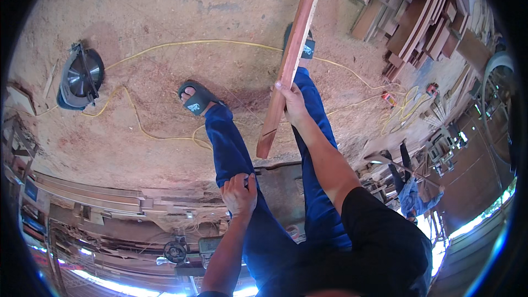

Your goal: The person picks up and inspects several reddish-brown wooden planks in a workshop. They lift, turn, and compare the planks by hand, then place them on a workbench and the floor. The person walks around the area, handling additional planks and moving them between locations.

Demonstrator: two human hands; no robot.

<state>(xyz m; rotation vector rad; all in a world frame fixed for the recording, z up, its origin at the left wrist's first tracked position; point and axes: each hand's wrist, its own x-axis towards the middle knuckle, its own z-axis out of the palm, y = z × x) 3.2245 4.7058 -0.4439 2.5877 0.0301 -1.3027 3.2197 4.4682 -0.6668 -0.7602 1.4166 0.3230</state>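
Observation:
My right hand grips a long reddish-brown wooden board near its lower end. The board stands at a slant in front of my right leg, and its far end runs out past the top of the picture. A dark line crosses it close to the near end. My left hand rests on my left knee with its fingers curled. A small dark bit shows between thumb and forefinger there, too small to name.
A circular saw lies on the dusty floor at left. A yellow cord winds across the floor past my sandalled feet. Stacked boards fill the upper right. Another person stands at right, holding a long piece. A fan is behind.

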